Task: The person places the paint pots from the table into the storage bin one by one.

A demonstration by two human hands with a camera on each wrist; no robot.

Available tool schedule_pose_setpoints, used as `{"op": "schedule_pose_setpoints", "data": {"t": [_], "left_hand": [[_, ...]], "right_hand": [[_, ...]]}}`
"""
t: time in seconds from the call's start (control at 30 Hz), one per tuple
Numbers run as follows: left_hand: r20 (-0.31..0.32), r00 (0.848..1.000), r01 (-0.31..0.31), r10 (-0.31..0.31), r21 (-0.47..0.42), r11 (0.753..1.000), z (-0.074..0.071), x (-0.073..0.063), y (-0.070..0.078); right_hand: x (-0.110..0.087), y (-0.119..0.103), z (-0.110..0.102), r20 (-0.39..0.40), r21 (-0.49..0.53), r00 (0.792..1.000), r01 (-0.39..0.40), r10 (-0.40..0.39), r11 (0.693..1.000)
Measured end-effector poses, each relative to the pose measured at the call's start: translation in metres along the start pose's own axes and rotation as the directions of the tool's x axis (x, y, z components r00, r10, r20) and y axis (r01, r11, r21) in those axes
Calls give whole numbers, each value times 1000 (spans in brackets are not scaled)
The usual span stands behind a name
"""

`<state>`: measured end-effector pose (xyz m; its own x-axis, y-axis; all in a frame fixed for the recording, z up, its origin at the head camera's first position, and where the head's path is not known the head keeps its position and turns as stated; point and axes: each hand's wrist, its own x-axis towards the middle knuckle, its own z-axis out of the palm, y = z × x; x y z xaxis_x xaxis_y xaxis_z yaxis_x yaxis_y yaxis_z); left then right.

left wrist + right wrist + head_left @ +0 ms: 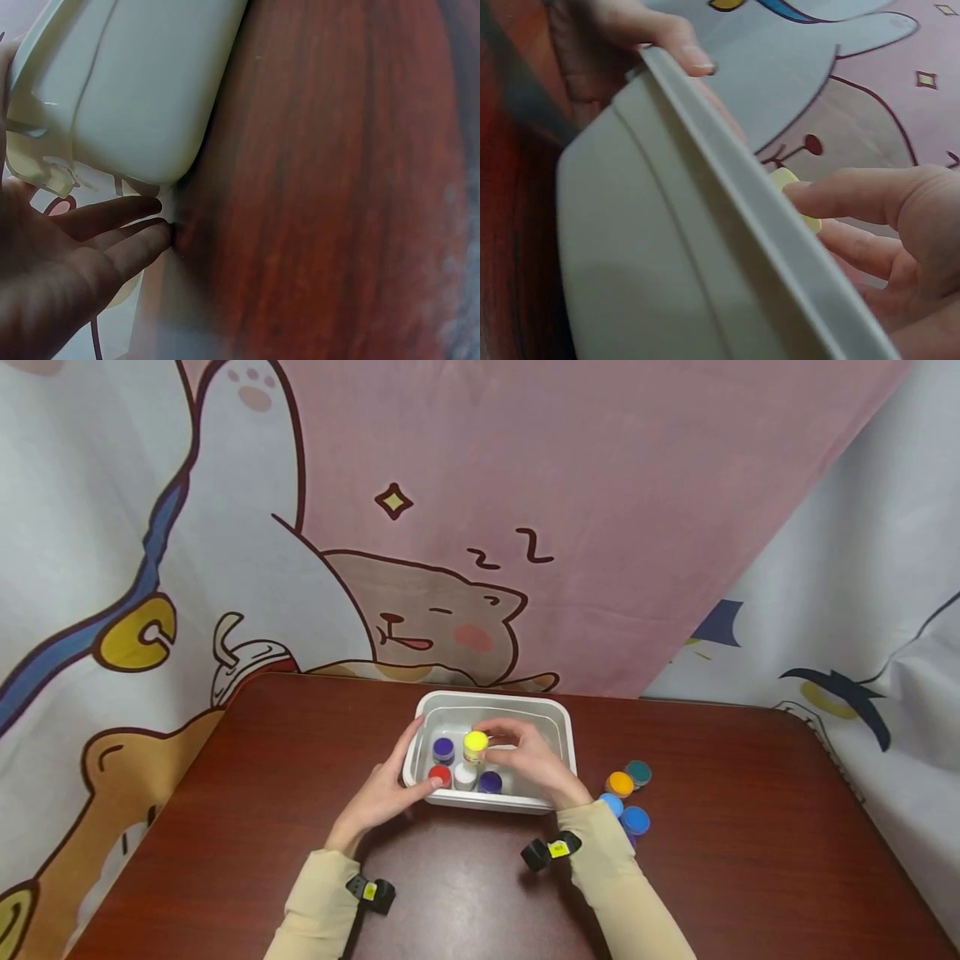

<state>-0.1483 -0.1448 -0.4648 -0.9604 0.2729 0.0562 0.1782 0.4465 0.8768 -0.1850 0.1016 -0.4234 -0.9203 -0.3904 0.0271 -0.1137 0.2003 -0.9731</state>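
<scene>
A white plastic box [495,804] sits on the table with several small paint pots inside. At its left corner my left hand [384,797] holds the rim, thumb over the near edge beside a red-lidded pot [439,774] and the other fingers along the outer wall. My right hand [528,756] pinches a yellow-lidded paint pot [476,743] between thumb and fingers, over the inside of the box. Below that pot stands a white pot [465,776], with purple-lidded pots [491,782] to either side. In the right wrist view the box wall partly covers the yellow pot [786,180].
To the right of the box several more pots stand in a cluster on the brown table [750,827]: a teal one [638,772], an orange one [619,784] and blue ones [636,820]. My right sleeve [611,860] partly covers them. A cartoon-printed cloth [600,527] hangs behind the table.
</scene>
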Motion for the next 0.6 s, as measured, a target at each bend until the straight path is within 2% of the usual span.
{"op": "schedule_pose_setpoints", "data": {"t": [0.23,0.6], "left_hand": [[11,1000,-7,7,-27,1000,2,0,-2],[14,1000,-8,8,-36,999,-2,0,1]], "right_hand": [[10,2,16,-4,-14,998,-58,58,998],[15,1,22,-131,-58,984,-130,121,990]]}}
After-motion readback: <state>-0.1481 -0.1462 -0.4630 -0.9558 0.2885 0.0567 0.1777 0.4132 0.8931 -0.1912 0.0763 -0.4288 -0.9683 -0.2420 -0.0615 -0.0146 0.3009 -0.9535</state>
